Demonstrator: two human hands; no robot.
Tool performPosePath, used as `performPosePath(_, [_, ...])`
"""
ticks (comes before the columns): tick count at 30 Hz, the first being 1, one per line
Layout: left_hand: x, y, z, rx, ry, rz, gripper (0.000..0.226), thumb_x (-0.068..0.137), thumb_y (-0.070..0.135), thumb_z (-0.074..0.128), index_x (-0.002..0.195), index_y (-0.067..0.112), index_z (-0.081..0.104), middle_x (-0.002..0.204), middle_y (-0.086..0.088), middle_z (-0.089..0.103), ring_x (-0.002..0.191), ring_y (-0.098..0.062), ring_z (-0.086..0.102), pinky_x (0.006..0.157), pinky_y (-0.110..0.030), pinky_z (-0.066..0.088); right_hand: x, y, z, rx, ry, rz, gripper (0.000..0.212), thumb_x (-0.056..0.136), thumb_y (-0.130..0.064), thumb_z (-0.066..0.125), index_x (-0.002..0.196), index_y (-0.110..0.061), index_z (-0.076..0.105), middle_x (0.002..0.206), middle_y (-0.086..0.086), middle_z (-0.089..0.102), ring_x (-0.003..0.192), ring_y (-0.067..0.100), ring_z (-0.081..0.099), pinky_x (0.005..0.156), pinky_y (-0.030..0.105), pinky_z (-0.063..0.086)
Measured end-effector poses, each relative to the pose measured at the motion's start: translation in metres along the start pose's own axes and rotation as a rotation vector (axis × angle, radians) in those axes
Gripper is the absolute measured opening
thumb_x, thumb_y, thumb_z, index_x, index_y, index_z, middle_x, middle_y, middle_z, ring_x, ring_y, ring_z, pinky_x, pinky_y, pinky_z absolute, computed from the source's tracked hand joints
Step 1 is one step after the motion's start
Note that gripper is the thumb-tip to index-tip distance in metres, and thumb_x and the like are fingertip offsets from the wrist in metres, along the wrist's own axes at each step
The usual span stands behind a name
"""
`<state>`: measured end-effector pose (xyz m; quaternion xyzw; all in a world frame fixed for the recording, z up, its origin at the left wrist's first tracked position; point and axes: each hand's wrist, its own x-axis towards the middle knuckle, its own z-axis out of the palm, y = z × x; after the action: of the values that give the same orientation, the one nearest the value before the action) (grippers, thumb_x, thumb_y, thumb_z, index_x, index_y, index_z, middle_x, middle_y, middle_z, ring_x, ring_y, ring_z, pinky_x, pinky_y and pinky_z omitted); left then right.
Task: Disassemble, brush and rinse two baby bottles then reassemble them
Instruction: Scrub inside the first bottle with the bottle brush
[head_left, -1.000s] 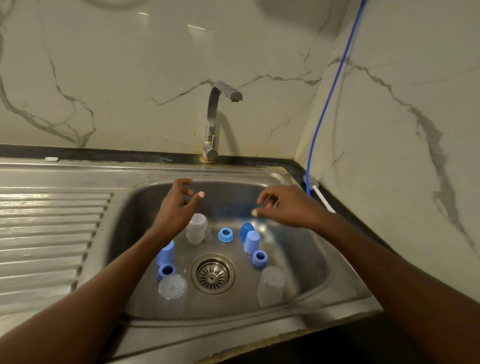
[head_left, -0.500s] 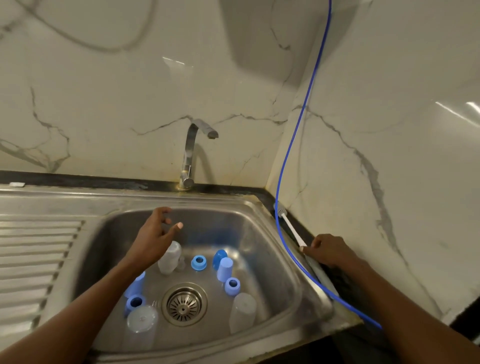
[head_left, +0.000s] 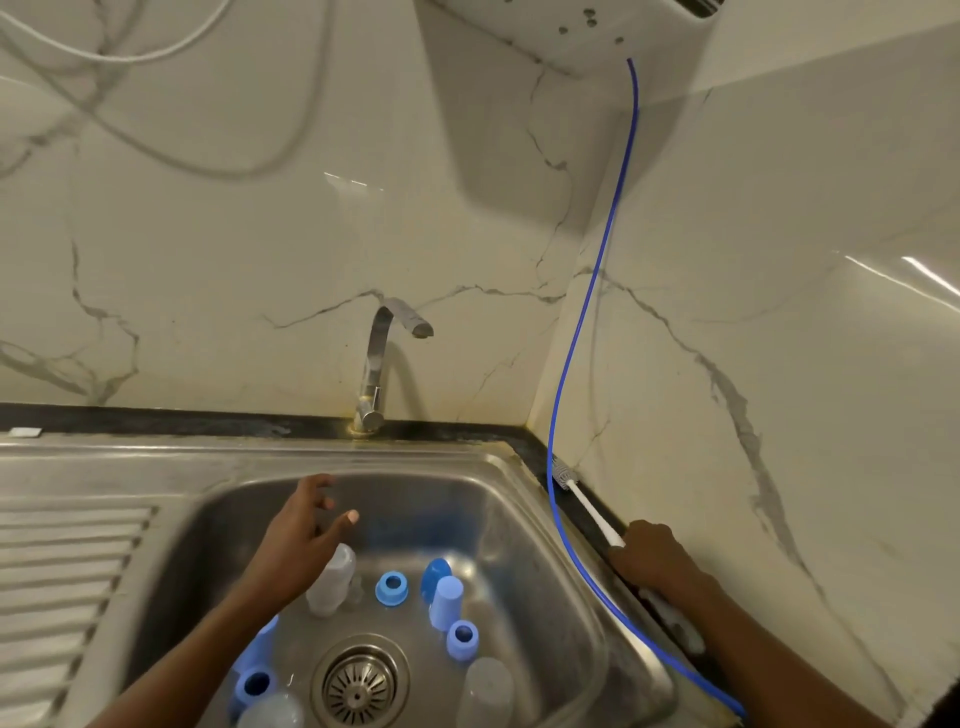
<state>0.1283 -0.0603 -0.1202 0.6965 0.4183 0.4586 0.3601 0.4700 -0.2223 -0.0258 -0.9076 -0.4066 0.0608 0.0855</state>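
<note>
Taken-apart bottle pieces lie in the steel sink (head_left: 545, 525): a clear bottle body (head_left: 332, 577), another clear body (head_left: 488, 691) at the front right, a third clear piece (head_left: 272, 712) at the front left, blue rings (head_left: 391, 588) (head_left: 461, 636) (head_left: 254, 685), a pale blue cap (head_left: 447, 603). My left hand (head_left: 301, 535) hovers over the basin with fingers spread, holding nothing. My right hand (head_left: 649, 558) rests on the dark ledge and grips the near end of the white bottle brush (head_left: 584, 501), whose grey head points toward the corner.
The tap (head_left: 382, 358) stands behind the basin, no water running. A blue hose (head_left: 582, 332) hangs from a white unit on the wall and runs along the sink's right rim. The ribbed draining board (head_left: 62, 561) lies left. Marble walls close the back and right.
My right hand left the basin and went right to the ledge, closing on the brush handle. The view tilted up. My left hand stayed above the sink.
</note>
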Motion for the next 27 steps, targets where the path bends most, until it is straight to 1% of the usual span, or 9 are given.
performPosePath(2, [0.001, 0.0, -0.002, -0.001, 0.008, -0.002, 0.054, 0.092, 0.022, 0.065, 0.14, 0.016, 0.04, 0.116, -0.008, 0.058, 0.097, -0.019, 0.061, 0.072, -0.025, 0.048, -0.006, 0.002, -0.009, 0.127, 0.053, 0.032, 0.019, 0.093, -0.024, 0.057, 0.1, -0.009, 0.047, 0.105, 0.01, 0.059, 0.066, 0.017, 0.058, 0.047, 0.019, 0.042])
performPosePath(6, [0.002, 0.001, -0.002, 0.011, 0.017, -0.003, 0.054, 0.092, 0.021, 0.065, 0.139, 0.017, 0.04, 0.116, -0.006, 0.055, 0.096, -0.017, 0.059, 0.071, -0.025, 0.047, -0.022, 0.002, -0.032, 0.26, 0.219, 0.057, 0.03, 0.097, -0.026, 0.053, 0.113, -0.002, 0.045, 0.113, 0.016, 0.056, 0.084, 0.022, 0.054, 0.066, 0.025, 0.041])
performPosePath(9, [0.002, 0.001, -0.004, 0.02, 0.009, 0.003, 0.052, 0.092, 0.022, 0.066, 0.138, 0.018, 0.041, 0.116, -0.005, 0.056, 0.096, -0.016, 0.06, 0.072, -0.027, 0.048, -0.034, -0.013, -0.045, 0.405, 0.347, -0.036, 0.033, 0.101, -0.035, 0.046, 0.113, -0.005, 0.047, 0.093, 0.007, 0.058, 0.067, 0.012, 0.052, 0.053, 0.021, 0.038])
performPosePath(14, [0.002, 0.0, -0.014, 0.042, 0.081, -0.043, 0.048, 0.092, 0.021, 0.066, 0.134, 0.014, 0.045, 0.114, -0.008, 0.06, 0.092, -0.014, 0.06, 0.07, -0.021, 0.044, -0.053, -0.071, -0.049, 0.76, -0.084, -0.102, 0.015, 0.097, -0.021, 0.045, 0.1, -0.007, 0.048, 0.071, 0.01, 0.058, 0.039, 0.014, 0.047, 0.042, 0.023, 0.042])
performPosePath(18, [0.0, -0.001, -0.017, 0.082, 0.09, -0.078, 0.047, 0.091, 0.016, 0.067, 0.133, 0.01, 0.047, 0.114, -0.01, 0.06, 0.091, -0.015, 0.059, 0.067, -0.017, 0.043, -0.073, -0.11, -0.011, 0.504, -0.308, -0.212, 0.011, 0.094, -0.016, 0.046, 0.096, -0.007, 0.051, 0.07, 0.009, 0.059, 0.035, 0.011, 0.045, 0.035, 0.019, 0.038])
performPosePath(20, [-0.001, -0.003, -0.017, 0.115, 0.054, -0.09, 0.047, 0.089, 0.017, 0.069, 0.131, 0.011, 0.048, 0.115, -0.009, 0.06, 0.093, -0.015, 0.06, 0.072, -0.021, 0.046, -0.073, -0.125, 0.014, 0.353, -0.244, -0.28, 0.013, 0.093, -0.02, 0.047, 0.097, -0.01, 0.053, 0.078, 0.011, 0.063, 0.046, 0.016, 0.056, 0.042, 0.023, 0.045])
performPosePath(22, [-0.001, -0.008, -0.016, 0.162, 0.014, -0.111, 0.048, 0.087, 0.019, 0.072, 0.13, 0.013, 0.05, 0.117, -0.008, 0.061, 0.097, -0.015, 0.059, 0.079, -0.025, 0.047, -0.064, -0.138, 0.037, 0.169, -0.103, -0.338, 0.019, 0.094, -0.024, 0.046, 0.105, -0.011, 0.055, 0.095, 0.011, 0.065, 0.076, 0.024, 0.066, 0.062, 0.03, 0.051])
performPosePath(24, [-0.001, -0.011, -0.015, 0.207, -0.014, -0.123, 0.051, 0.087, 0.021, 0.073, 0.131, 0.015, 0.05, 0.119, -0.007, 0.061, 0.099, -0.013, 0.058, 0.082, -0.025, 0.046, -0.053, -0.145, 0.053, 0.084, -0.011, -0.365, 0.023, 0.097, -0.026, 0.042, 0.113, -0.012, 0.053, 0.107, 0.01, 0.061, 0.097, 0.03, 0.062, 0.072, 0.035, 0.044])
performPosePath(27, [0.0, -0.014, -0.016, 0.268, -0.06, -0.119, 0.054, 0.087, 0.022, 0.073, 0.134, 0.013, 0.049, 0.116, -0.005, 0.061, 0.093, -0.01, 0.06, 0.075, -0.019, 0.046, -0.044, -0.143, 0.075, 0.056, 0.042, -0.395, 0.019, 0.099, -0.026, 0.04, 0.112, -0.018, 0.052, 0.109, 0.007, 0.062, 0.098, 0.028, 0.061, 0.074, 0.034, 0.041])
